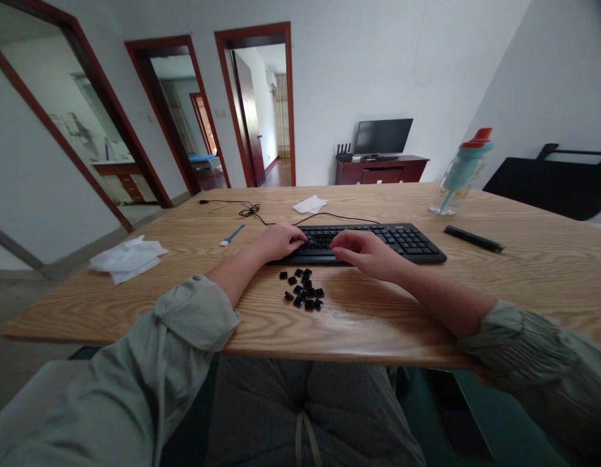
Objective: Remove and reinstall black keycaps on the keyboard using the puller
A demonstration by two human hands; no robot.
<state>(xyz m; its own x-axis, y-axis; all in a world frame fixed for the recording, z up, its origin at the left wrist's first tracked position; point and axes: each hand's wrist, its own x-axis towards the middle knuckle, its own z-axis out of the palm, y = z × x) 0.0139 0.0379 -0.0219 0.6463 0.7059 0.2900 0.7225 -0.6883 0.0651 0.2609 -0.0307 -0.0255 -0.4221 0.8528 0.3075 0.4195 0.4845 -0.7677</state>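
A black keyboard [405,241] lies on the wooden table, with part of its middle showing exposed key sockets. My left hand [281,241] covers the keyboard's left end, fingers bent and closed against it. Over the lower middle of the keyboard, my right hand [363,251] has its thumb and fingertips drawn together in a pinch. Whatever sits between those fingertips is too small to make out. Several loose black keycaps [307,292] are scattered on the table just in front of the keyboard, between my forearms.
Behind my left hand lie a small blue brush [232,236] and a coiled cable [250,210]. White tissues [130,257] rest at left, another tissue [310,204] behind the keyboard. At right are a dark stick-like object [473,239] and a water bottle [459,178].
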